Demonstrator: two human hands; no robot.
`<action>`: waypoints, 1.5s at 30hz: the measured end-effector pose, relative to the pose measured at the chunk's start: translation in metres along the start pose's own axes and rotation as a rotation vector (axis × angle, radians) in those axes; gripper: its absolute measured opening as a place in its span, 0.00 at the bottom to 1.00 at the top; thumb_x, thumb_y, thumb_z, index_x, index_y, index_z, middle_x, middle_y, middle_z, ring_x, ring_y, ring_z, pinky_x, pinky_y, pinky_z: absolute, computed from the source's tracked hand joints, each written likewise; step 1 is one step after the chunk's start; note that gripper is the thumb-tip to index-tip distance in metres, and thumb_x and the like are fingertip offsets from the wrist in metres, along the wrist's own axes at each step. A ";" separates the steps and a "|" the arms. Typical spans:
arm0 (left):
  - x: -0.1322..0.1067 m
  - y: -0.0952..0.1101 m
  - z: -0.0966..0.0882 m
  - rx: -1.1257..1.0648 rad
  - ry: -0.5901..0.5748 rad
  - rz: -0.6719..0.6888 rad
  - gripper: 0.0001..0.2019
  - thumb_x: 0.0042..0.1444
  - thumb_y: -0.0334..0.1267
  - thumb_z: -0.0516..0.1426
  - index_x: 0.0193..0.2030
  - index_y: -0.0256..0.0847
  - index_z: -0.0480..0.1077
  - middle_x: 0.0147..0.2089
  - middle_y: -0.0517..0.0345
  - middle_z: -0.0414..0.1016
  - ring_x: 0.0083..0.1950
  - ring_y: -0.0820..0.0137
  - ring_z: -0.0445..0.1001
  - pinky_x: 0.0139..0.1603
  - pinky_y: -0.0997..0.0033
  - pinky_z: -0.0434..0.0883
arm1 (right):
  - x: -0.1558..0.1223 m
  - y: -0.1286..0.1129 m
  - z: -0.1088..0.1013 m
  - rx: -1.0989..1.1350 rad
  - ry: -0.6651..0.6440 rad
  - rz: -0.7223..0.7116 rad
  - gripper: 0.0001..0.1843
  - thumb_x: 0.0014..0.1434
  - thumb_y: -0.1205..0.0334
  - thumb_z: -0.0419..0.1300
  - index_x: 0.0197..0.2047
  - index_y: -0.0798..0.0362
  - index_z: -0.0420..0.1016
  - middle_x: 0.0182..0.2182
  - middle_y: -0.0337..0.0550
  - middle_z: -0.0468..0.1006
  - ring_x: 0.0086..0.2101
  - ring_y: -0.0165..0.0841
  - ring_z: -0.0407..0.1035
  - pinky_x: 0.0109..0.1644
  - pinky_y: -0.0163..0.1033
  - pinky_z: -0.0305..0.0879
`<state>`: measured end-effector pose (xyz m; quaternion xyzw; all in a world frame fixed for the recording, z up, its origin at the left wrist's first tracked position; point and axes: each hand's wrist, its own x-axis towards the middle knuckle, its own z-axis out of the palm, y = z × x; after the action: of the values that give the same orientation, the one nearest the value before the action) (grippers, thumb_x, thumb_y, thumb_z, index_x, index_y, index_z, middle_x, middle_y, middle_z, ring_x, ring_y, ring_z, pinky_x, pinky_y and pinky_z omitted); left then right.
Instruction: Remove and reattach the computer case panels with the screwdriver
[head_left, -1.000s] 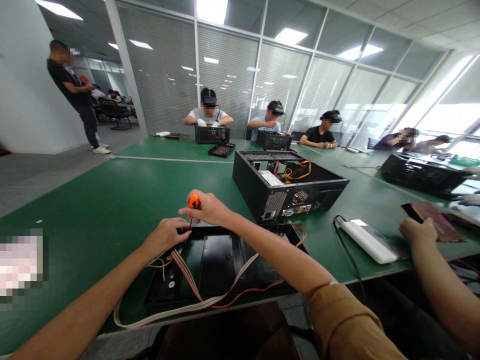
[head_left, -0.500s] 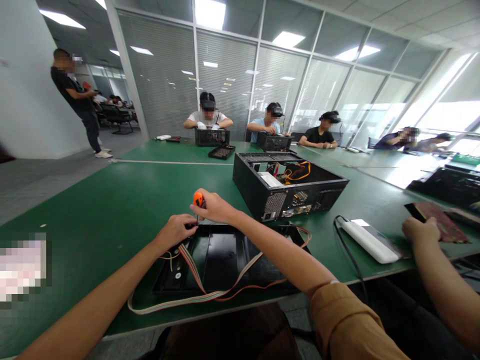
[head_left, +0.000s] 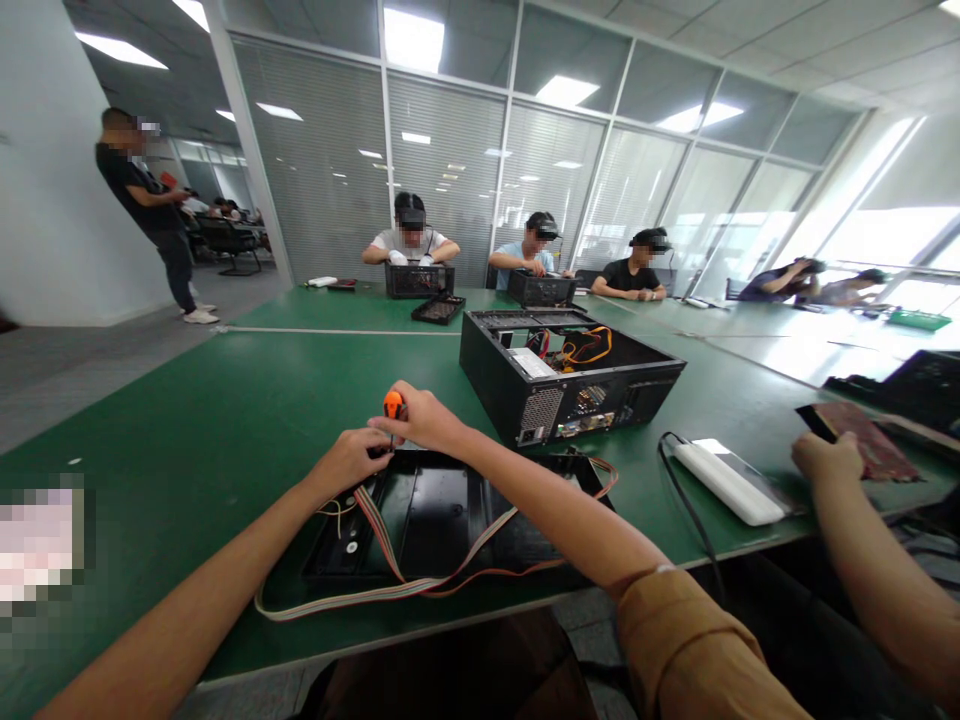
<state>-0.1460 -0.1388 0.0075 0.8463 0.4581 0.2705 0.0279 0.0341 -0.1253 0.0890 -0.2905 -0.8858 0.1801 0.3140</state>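
My right hand [head_left: 424, 420] is wrapped round an orange-handled screwdriver [head_left: 391, 405], held upright at the far left corner of a flat black panel [head_left: 442, 515] on the green table [head_left: 195, 420]. My left hand [head_left: 349, 463] is closed in a pinch at the screwdriver's tip, resting on that same corner. What the left fingers hold is hidden. A flat ribbon cable [head_left: 382, 545] and thin orange wires trail from under my left hand across the panel.
An open black computer case [head_left: 570, 380] stands just beyond the panel. A white power strip [head_left: 727, 482] lies to the right, near another person's hand [head_left: 825, 460] and a dark red board [head_left: 862, 440]. Several people work on cases at the far side.
The view has shifted slightly. Both hands stay at the panel's corner, with the left hand drawn a little closer to the screwdriver tip.
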 end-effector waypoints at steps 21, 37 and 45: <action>0.015 -0.011 0.003 -0.111 0.009 0.039 0.09 0.49 0.37 0.53 0.34 0.40 0.73 0.33 0.57 0.75 0.34 0.72 0.71 0.39 0.75 0.66 | 0.013 0.017 -0.001 0.025 -0.023 0.076 0.15 0.51 0.52 0.57 0.36 0.53 0.61 0.22 0.33 0.68 0.25 0.28 0.64 0.30 0.31 0.57; 0.014 -0.006 -0.002 -0.100 -0.006 0.027 0.08 0.49 0.36 0.53 0.33 0.39 0.73 0.33 0.57 0.75 0.33 0.72 0.70 0.36 0.75 0.65 | 0.010 0.017 0.001 0.092 -0.044 0.108 0.12 0.55 0.53 0.55 0.35 0.54 0.63 0.21 0.35 0.71 0.26 0.28 0.68 0.32 0.31 0.60; 0.015 -0.010 -0.001 -0.084 -0.025 0.042 0.09 0.50 0.37 0.53 0.35 0.40 0.73 0.35 0.57 0.75 0.35 0.72 0.71 0.39 0.75 0.66 | 0.001 0.010 -0.005 0.017 0.030 0.115 0.09 0.54 0.56 0.54 0.31 0.53 0.63 0.21 0.34 0.70 0.22 0.26 0.65 0.28 0.30 0.57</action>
<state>-0.1470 -0.1211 0.0119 0.8572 0.4280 0.2792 0.0637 0.0411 -0.1161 0.0881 -0.3409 -0.8612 0.2010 0.3190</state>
